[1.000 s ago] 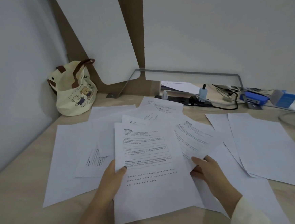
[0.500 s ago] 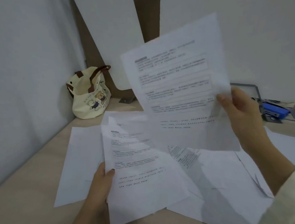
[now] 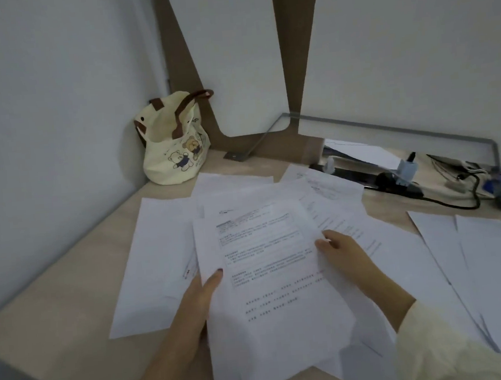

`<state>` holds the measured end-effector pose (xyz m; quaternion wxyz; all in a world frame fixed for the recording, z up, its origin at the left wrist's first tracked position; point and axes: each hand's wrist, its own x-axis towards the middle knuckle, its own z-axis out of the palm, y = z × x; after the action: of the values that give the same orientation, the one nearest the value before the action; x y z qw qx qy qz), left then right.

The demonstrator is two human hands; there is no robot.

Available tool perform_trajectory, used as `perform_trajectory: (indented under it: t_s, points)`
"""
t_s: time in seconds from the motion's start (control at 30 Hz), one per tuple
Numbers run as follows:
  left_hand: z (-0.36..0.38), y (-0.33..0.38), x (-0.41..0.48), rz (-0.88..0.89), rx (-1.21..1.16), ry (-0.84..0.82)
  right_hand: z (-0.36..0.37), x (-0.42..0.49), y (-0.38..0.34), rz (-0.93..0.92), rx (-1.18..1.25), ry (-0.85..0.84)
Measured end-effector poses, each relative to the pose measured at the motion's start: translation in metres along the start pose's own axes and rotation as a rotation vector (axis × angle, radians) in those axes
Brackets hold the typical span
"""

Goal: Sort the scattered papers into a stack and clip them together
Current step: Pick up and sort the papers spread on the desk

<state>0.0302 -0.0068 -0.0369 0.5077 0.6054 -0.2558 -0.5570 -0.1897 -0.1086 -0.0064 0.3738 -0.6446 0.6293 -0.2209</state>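
The left hand (image 3: 198,302) grips the left edge of a small stack of printed sheets (image 3: 268,278), thumb on top. The right hand (image 3: 344,254) pinches its right edge. The stack sits mid-desk (image 3: 58,310), over loose papers (image 3: 152,257).

One cream tote bag (image 3: 174,153) far left, one power strip (image 3: 392,178) far right, two white panels (image 3: 226,56) leaning behind. Two hands: left hand (image 3: 198,302), right hand (image 3: 347,257). Paper sheets (image 3: 158,257): at least eight (overlaps hide the exact count).

White papers (image 3: 268,278) — cream bear-print bag (image 3: 174,153)
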Motion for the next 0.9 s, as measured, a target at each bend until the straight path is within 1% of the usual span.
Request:
perform_trajectory:
  t_s: [0.07,0.1,0.17,0.23,0.27,0.33,0.4,0.47,0.57,0.67,0.9]
  points:
    - [-0.001,-0.003,0.000,0.052,0.134,0.013,0.004,0.011,0.004,-0.029,-0.061,-0.079]
    - [-0.002,-0.004,0.001,0.079,0.182,0.043,0.003,0.018,0.008,-0.022,-0.058,-0.067]
    - [-0.002,0.001,0.002,0.124,0.254,0.113,-0.007,0.033,0.015,0.015,-0.082,0.059]
    - [-0.007,0.005,0.005,0.153,0.326,0.177,-0.020,0.047,0.024,0.077,-0.237,0.163]
    - [-0.010,0.005,0.008,0.170,0.363,0.202,-0.026,0.053,0.028,0.117,-0.309,0.179]
    - [-0.015,0.003,0.013,0.172,0.397,0.228,-0.035,0.059,0.035,0.200,-0.379,0.159]
    - [-0.017,0.002,0.014,0.142,0.402,0.238,-0.039,0.065,0.041,0.254,-0.417,0.118]
    - [-0.016,0.001,0.013,0.124,0.352,0.219,-0.040,0.071,0.045,0.271,-0.462,0.103]
    - [-0.015,0.001,0.011,0.126,0.290,0.187,-0.041,0.077,0.047,0.293,-0.462,0.121]
    - [-0.015,0.000,0.010,0.132,0.269,0.195,-0.042,0.080,0.049,0.318,-0.458,0.138]
    - [-0.012,-0.001,0.005,0.159,0.296,0.167,-0.044,0.081,0.051,0.334,-0.493,0.179]
